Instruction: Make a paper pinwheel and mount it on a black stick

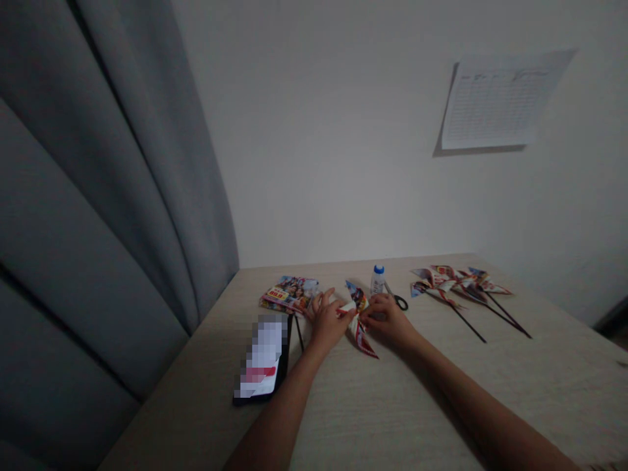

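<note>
On the pale wooden bench (pixel 402 399), both hands press on a half-folded pinwheel of red-and-white printed paper (pixel 358 320) lying flat near the middle. The left hand (pixel 326 320) rests on its left flaps with fingers spread and bent; the right hand (pixel 387 317) lies curled over its right side, fingertips pinching the paper's centre. Just beyond the right hand stand a small white glue bottle with a blue cap (pixel 377 279) and black-handled scissors (pixel 398 299). Finished paper pinwheels on dark sticks (pixel 458 284) lie to the far right, a stack of colourful printed leaflets (pixel 289 293) to the left, a black phone (pixel 265 358) nearer.
</note>
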`<move>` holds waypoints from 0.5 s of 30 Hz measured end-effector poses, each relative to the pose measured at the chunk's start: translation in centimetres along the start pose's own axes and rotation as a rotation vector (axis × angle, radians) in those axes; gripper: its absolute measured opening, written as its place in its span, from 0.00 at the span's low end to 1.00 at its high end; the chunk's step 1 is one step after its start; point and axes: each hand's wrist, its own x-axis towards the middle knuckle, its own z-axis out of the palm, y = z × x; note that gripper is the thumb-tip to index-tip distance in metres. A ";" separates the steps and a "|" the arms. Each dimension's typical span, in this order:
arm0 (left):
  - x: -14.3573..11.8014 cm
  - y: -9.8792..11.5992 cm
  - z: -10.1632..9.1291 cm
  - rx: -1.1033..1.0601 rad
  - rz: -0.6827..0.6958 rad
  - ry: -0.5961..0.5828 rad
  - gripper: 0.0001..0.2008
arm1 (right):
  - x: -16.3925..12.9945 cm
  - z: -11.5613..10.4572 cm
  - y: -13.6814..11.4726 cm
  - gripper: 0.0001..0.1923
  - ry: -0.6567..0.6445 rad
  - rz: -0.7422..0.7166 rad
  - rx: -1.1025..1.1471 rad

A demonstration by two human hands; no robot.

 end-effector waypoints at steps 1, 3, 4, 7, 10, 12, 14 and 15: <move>0.0 0.0 -0.1 -0.001 -0.009 -0.026 0.08 | 0.0 0.0 0.0 0.02 0.001 -0.005 0.002; 0.1 0.2 -0.3 -0.005 -0.019 -0.070 0.09 | 0.1 0.0 0.0 0.02 0.000 -0.020 0.005; 0.1 0.2 -0.4 -0.008 -0.015 -0.085 0.08 | 0.1 0.0 0.1 0.03 0.000 -0.028 0.003; 0.1 0.3 -0.6 -0.022 -0.002 -0.108 0.06 | 0.2 0.0 0.2 0.03 -0.002 -0.038 -0.005; 0.1 0.3 -0.5 -0.041 0.000 -0.118 0.06 | 0.2 0.1 0.4 0.02 -0.010 -0.030 -0.008; 0.1 0.2 -0.4 -0.049 -0.001 -0.127 0.06 | 0.2 0.1 0.5 0.02 -0.007 -0.024 -0.005; 0.1 0.2 -0.3 -0.052 -0.005 -0.137 0.06 | 0.2 0.2 0.5 0.02 0.000 -0.017 -0.001; 0.1 0.2 -0.3 -0.054 -0.004 -0.141 0.06 | 0.2 0.2 0.5 0.02 0.002 -0.014 0.001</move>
